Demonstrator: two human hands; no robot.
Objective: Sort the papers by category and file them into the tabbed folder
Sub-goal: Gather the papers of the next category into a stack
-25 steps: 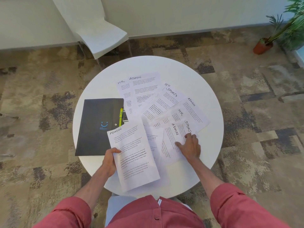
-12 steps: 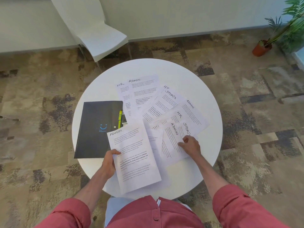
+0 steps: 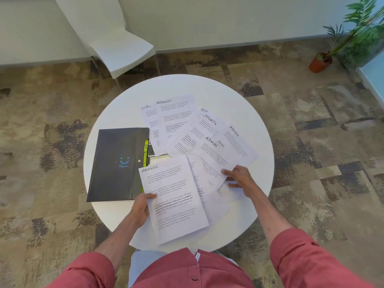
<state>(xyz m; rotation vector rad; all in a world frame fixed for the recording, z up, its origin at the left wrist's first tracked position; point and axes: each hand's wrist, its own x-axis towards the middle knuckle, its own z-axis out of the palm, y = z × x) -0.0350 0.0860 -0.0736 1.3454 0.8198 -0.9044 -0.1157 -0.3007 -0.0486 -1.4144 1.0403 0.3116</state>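
head view: left hand (image 3: 142, 206) grips an admin sheet (image 3: 176, 200) by its edge, while right hand (image 3: 239, 176) pinches a second admin sheet (image 3: 214, 159) by its corner, among overlapping papers (image 3: 187, 125) beside the closed tabbed folder (image 3: 118, 163). a quick pull could drag neighbouring sheets off the worktop (image 3: 249, 121).

Both arms reach forward from the lower edge of the head view, red sleeves (image 3: 307, 258) pushed up to the elbows. Left forearm (image 3: 118, 235) angles inward. The left hand (image 3: 142, 206) grips the left edge of a sheet headed ADMIN (image 3: 174, 196), thumb on top and fingers beneath. Right forearm (image 3: 264, 206) angles inward from the other side. The right hand (image 3: 239, 176), knuckles up, pinches the near corner of a second sheet (image 3: 214, 161) between fingers and thumb.
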